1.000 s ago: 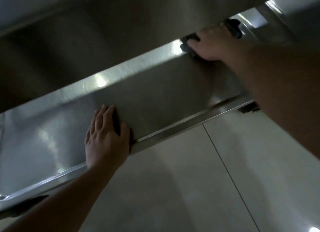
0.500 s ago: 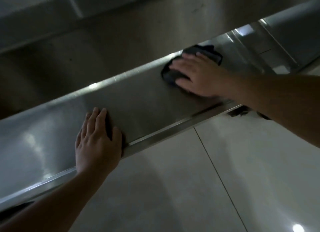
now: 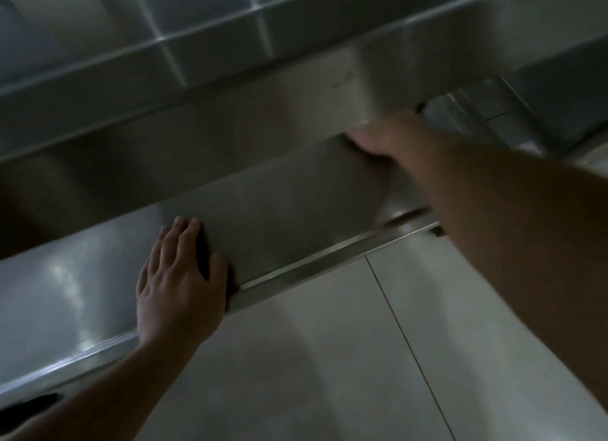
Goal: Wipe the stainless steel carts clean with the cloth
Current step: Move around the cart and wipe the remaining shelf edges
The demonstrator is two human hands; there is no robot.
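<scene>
Wiping along the far rim of a stainless steel cart, cloth out of sight.

Left hand flat on the steel panel, fingers straight and close together, thumb at the lower lip, bracing. Right hand blurred at the panel's upper edge, fingers curled over the rim; cloth presumably under or behind that grip, but not visible, so impossible to tell whether pinched or merely pressed. Likely risks: cloth slipping free over the hidden far side of the rim and dropping inside the cart; knuckles or fingertips catching on the folded metal edge during a fast stroke; cart shifting on the smooth tiled floor if the brace eases; dim light leaving streaks unnoticed on the brushed surface.
</scene>
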